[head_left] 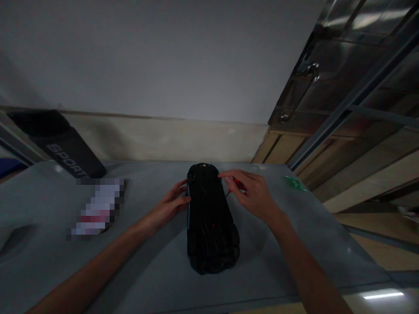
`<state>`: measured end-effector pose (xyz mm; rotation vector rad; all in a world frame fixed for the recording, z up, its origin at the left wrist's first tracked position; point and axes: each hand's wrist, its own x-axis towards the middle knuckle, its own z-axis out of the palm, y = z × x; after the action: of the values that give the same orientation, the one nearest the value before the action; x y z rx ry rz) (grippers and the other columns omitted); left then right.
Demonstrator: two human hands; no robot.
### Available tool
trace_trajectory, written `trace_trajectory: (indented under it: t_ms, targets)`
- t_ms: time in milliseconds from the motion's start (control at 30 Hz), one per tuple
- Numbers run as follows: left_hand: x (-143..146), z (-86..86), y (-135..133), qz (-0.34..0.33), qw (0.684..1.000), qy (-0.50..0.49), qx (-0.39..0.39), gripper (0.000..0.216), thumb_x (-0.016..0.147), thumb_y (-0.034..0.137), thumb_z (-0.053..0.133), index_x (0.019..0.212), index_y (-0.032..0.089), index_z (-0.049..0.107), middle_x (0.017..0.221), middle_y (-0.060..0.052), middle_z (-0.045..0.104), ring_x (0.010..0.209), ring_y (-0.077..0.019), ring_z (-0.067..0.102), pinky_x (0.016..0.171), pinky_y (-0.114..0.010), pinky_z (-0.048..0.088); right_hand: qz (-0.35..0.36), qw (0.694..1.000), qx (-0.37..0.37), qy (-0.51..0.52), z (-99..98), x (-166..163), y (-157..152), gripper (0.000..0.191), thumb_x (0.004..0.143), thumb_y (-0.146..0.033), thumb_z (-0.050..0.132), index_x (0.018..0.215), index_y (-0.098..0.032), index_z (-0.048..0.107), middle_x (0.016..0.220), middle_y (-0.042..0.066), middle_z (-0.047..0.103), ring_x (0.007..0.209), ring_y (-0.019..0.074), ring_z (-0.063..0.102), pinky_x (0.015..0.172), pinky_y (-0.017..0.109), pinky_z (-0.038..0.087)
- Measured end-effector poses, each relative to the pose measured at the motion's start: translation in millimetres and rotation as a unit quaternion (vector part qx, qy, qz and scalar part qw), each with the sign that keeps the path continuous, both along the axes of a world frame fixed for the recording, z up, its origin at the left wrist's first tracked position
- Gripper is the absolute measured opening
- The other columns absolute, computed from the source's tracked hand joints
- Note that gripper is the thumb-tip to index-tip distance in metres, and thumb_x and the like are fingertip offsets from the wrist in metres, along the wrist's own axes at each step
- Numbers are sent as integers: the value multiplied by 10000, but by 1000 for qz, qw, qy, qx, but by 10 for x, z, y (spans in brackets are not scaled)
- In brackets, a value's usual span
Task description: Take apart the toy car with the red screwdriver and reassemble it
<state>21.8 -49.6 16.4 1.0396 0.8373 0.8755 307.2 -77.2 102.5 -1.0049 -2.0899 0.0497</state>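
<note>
A black toy car (209, 209) lies upside down on the grey table (140, 270), its dark underside facing up. My left hand (173, 200) is at the car's left side, thumb and fingertips against its edge. Over the right side of the car is my right hand (250, 192), fingers curled round a small screwdriver (235, 182) with a red handle. The screwdriver's thin dark shaft points down and left, beside the car. My right index finger reaches to the car's far right wheel area. Details of the underside are too dark to make out.
At the left stand a dark bottle marked SPORT (62, 148) and a blurred-out white and red item (98, 207). A green crumpled piece (295, 183) lies near the table's right edge. A wall runs behind; a metal door with a handle (303, 93) is at right.
</note>
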Motion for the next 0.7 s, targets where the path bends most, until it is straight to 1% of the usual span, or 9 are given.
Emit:
trace_trajectory:
  t_ms: [100,200,233,300,400,500,567,633,700]
  targets:
    - [-1,19,-12,2,1000,10,-6,734,869,390,878,1555,368,617,1611,-82,606,1543,-365,545,1277,-526,446,2,999,35,-18,15,8,12,289,1039,-152,542,1156,-244,788,816,7,756,681,172,679,711,312,555]
    - [3,24,-15,11,1000,12,-12,762,848,407,896,1554,363,613,1608,-86,599,1554,-372,531,1275,-520,450,19,999,48,-13,17,2,23,346,967,-93,537,1145,-243,793,852,20,770,771,192,716,754,318,569]
    - [4,21,-14,11,1000,9,-12,770,842,408,901,1555,359,612,1606,-90,598,1554,-373,529,1278,-522,445,16,999,39,-6,11,-2,25,346,977,-97,538,1152,-248,796,873,22,781,783,190,724,758,312,571]
    - [4,12,-9,11,1000,6,-10,767,842,403,900,1553,354,617,1608,-95,598,1554,-373,526,1288,-529,431,-6,1000,16,1,-5,-9,24,317,1030,-143,549,1168,-265,807,857,10,782,736,173,713,740,295,566]
    - [0,3,-5,9,1000,6,-6,733,857,388,883,1544,361,630,1615,-89,602,1552,-362,531,1286,-528,427,-30,999,22,-13,-20,-12,21,285,1081,-234,566,1183,-278,828,727,-20,721,602,150,631,701,286,541]
    - [-5,-2,-3,5,1000,6,-2,710,882,363,861,1551,355,623,1633,-89,595,1539,-343,548,1277,-505,438,-17,998,50,-27,-19,-12,23,354,1048,-200,537,1255,-265,816,714,-17,688,628,168,623,729,308,549]
    - [-5,-9,1,3,1000,4,0,716,885,352,860,1558,348,616,1643,-96,589,1539,-344,547,1277,-506,439,-14,999,44,-24,-18,-16,25,385,1034,-168,524,1274,-274,807,760,-8,714,667,173,646,751,312,559]
    - [-3,-15,4,4,1000,4,2,726,882,354,862,1563,348,611,1641,-101,591,1552,-354,535,1283,-518,435,-25,999,30,-15,-15,-23,25,342,1061,-188,538,1236,-288,814,746,-16,715,643,162,641,741,299,557]
    - [1,-13,3,9,1000,6,1,726,880,354,862,1562,344,613,1638,-103,596,1558,-360,530,1285,-521,435,-29,999,32,-13,-9,-27,22,314,1080,-215,544,1207,-286,822,697,-30,681,597,151,613,724,292,549]
